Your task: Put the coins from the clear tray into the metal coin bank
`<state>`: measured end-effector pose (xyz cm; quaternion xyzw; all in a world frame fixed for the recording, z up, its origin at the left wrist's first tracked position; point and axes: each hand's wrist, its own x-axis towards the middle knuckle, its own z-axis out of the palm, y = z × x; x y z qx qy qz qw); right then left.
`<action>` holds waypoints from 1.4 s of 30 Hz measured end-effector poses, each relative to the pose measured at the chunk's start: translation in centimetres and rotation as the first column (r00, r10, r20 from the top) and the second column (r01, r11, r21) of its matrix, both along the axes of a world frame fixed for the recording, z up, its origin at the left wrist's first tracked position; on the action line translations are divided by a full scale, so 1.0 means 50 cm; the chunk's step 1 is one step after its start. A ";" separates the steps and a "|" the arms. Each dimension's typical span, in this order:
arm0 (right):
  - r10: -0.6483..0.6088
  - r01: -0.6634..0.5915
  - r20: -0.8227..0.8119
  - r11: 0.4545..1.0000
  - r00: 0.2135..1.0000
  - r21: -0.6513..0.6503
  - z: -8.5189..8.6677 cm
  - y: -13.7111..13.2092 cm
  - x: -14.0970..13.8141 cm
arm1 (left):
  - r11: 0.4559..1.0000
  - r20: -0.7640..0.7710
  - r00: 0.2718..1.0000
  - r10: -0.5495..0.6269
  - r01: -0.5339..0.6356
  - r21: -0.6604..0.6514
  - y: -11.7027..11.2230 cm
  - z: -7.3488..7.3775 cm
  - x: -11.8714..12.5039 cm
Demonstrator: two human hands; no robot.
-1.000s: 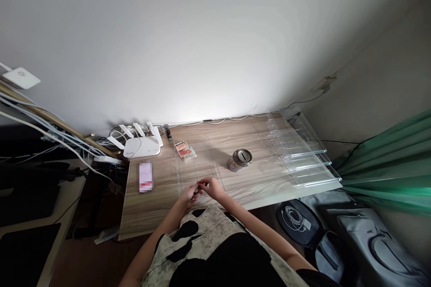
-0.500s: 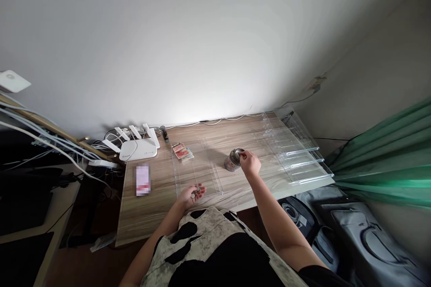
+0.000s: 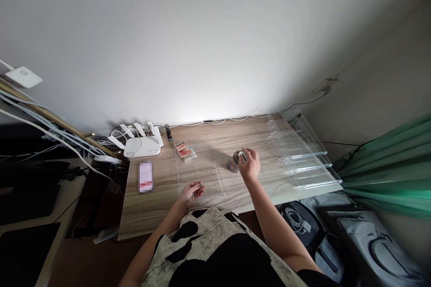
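Observation:
My right hand (image 3: 250, 164) grips a round, pale lid with a dark slot (image 3: 242, 157), tilted at the top of a printed can (image 3: 232, 164). The can stands upright on the wood-grain table, partly hidden behind the hand. Coins (image 3: 201, 185) show at the fingers of my left hand (image 3: 191, 193), which is curled round them above the near edge of a clear plastic panel (image 3: 198, 172). Toward the panel's far left corner lie several banknotes (image 3: 184, 150), red ones over greenish ones.
A white router (image 3: 142, 146) with raised antennas sits at the back left, beside a small dark bottle (image 3: 168, 132). A blurred-out pinkish rectangle (image 3: 145, 177) lies in front. Clear plastic panels (image 3: 306, 157) are stacked at the right. Bags (image 3: 367, 237) and a green curtain (image 3: 397, 170) are beyond.
My right hand has turned and raised the lid at the can, so its slotted face shows. The fingers of my left hand have closed further over the coins. The view has shifted slightly.

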<state>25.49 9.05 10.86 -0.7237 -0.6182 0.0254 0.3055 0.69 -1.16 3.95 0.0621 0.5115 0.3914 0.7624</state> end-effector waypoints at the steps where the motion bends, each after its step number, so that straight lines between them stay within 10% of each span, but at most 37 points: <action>1: 0.082 -0.083 -0.061 0.996 0.995 -0.014 -0.005 -0.016 -0.028 | 1.000 -0.003 1.000 0.007 -0.007 0.001 0.001 0.001 0.002; 5: 0.457 -0.570 -0.363 0.755 0.812 -0.325 -0.050 -0.090 -0.151 | 1.000 0.000 1.000 0.015 -0.015 0.007 0.005 0.001 0.011; 14: 0.568 -0.714 -0.435 0.522 0.699 -0.467 -0.085 -0.119 -0.190 | 0.998 0.043 0.999 -0.020 0.018 0.053 -0.010 -0.016 0.007; 18: 0.427 -0.559 -0.370 0.708 0.825 -0.431 -0.061 -0.086 -0.144 | 0.999 0.106 0.994 -0.003 0.007 -0.036 0.001 -0.005 0.006; 21: 0.129 -0.182 -0.213 0.950 0.969 -0.255 -0.037 -0.046 -0.066 | 0.996 0.156 0.988 0.015 -0.001 -0.085 0.005 0.004 0.001; 23: -0.031 0.023 -0.070 0.994 0.997 -0.110 -0.024 -0.017 -0.005 | 0.995 0.175 0.984 0.025 -0.008 -0.096 0.005 0.007 -0.003; 28: -0.075 0.099 0.122 0.975 0.990 -0.199 -0.021 0.023 0.080 | 0.997 0.202 0.979 0.009 0.007 -0.078 0.001 0.007 -0.003; 35: -0.076 0.101 0.140 0.979 0.987 -0.178 -0.007 0.024 0.045 | 1.000 0.115 0.993 -0.029 0.028 0.010 -0.003 -0.003 -0.001; 39: 0.193 -0.187 0.027 0.971 0.981 -0.147 -0.016 -0.027 -0.046 | 1.000 0.081 0.997 0.005 -0.006 0.010 -0.002 -0.013 -0.004; 42: 0.524 -0.549 -0.175 0.751 0.834 -0.367 -0.048 -0.086 -0.138 | 1.000 0.080 0.997 0.023 -0.025 0.016 0.001 -0.018 0.002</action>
